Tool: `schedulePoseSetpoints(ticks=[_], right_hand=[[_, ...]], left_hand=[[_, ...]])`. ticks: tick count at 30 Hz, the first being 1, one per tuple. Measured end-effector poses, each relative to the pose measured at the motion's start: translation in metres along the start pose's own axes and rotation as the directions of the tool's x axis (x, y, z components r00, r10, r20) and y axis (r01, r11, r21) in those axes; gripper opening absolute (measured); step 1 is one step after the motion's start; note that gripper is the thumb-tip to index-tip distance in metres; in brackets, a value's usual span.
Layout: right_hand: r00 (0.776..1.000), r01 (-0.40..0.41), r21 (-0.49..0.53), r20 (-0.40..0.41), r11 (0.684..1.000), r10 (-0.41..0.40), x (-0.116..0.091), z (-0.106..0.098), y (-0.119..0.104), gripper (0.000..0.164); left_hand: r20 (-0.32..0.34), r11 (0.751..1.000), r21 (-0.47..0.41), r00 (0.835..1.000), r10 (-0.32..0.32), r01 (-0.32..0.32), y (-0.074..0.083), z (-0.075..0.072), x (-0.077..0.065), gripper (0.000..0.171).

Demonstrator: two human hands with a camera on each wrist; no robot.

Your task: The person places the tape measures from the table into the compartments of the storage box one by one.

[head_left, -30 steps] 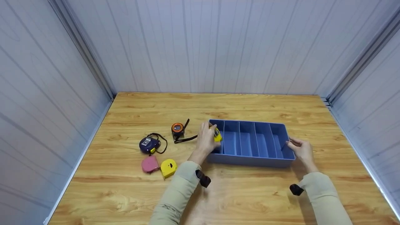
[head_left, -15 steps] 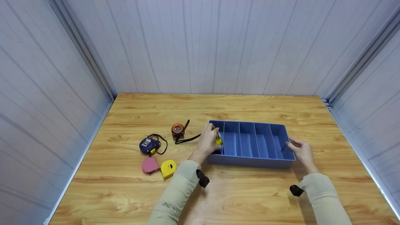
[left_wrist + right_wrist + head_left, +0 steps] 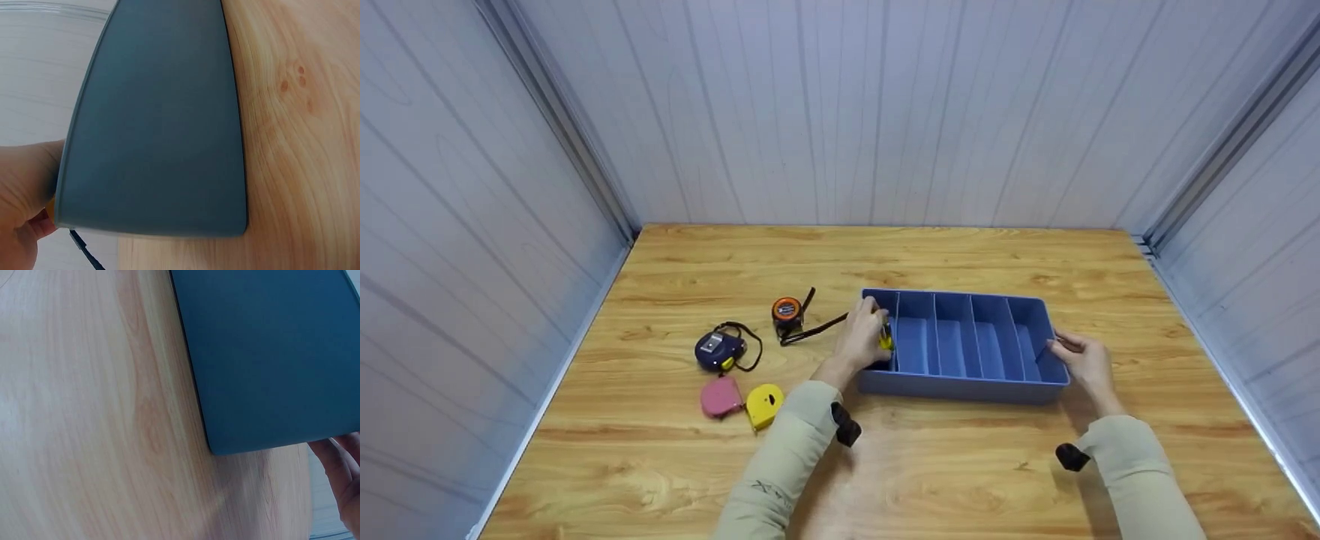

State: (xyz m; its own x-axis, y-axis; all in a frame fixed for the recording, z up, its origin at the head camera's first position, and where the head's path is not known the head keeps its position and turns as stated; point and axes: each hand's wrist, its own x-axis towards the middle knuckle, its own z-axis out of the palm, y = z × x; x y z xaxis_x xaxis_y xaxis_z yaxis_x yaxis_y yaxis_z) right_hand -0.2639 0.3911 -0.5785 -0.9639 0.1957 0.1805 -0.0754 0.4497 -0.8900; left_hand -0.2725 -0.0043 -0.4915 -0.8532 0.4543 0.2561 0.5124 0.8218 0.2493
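A blue box [image 3: 960, 386] with several compartments in a row stands on the wooden table. At its left end my left hand [image 3: 859, 337] grips a yellow tape measure [image 3: 886, 339] down in the leftmost compartment; the fingers hide most of it. A black strap [image 3: 826, 328] trails from that hand over the box's left side. In the left wrist view the box's outer wall [image 3: 157, 124] covers much of the left hand [image 3: 19, 197]. My right hand [image 3: 1089, 367] pinches the right end wall of the box, thumb inside. The right wrist view shows fingers [image 3: 334, 467] behind that end.
Left of the box lie an orange-and-black tape measure [image 3: 787, 311], a dark blue tape measure [image 3: 718, 350] with a looped strap, a pink tape measure [image 3: 721, 397] and a yellow tape measure [image 3: 764, 406]. Pale panel walls [image 3: 840, 112] enclose the table [image 3: 960, 472] at the back and sides.
The left hand has lowered the yellow tape measure deeper into the leftmost compartment, so less of it shows. The right hand and the box stay put.
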Motion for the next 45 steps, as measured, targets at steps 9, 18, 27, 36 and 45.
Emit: schedulePoseSetpoints(ticks=[9,18,27,36,45], right_hand=[[0.998,0.029,-0.107,-0.044,0.994,-0.034,0.006,0.002,0.016,0.04],[1.0,-0.013,-0.122,-0.006,0.992,0.013,-0.009,0.0,-0.03,0.038],[1.0,-0.004,-0.106,-0.01,0.994,0.003,0.006,0.0,0.011,0.038],[0.998,-0.053,-0.03,0.035,0.998,0.054,-0.022,-0.004,-0.057,0.043],[0.999,0.005,-0.064,0.033,0.998,-0.003,-0.021,-0.004,-0.054,0.041]], left_hand=[[0.018,0.999,0.032,0.999,0.028,-0.029,-0.001,0.002,0.0,0.06],[0.029,0.999,0.014,0.999,0.036,-0.036,-0.002,0.003,0.0,0.057],[0.017,0.998,-0.045,0.999,0.045,-0.044,-0.002,-0.002,-0.004,0.06],[-0.041,0.994,-0.104,0.998,0.04,-0.044,-0.003,-0.006,-0.013,0.053],[-0.081,0.99,-0.135,0.996,0.035,-0.046,-0.002,-0.012,-0.021,0.044]])
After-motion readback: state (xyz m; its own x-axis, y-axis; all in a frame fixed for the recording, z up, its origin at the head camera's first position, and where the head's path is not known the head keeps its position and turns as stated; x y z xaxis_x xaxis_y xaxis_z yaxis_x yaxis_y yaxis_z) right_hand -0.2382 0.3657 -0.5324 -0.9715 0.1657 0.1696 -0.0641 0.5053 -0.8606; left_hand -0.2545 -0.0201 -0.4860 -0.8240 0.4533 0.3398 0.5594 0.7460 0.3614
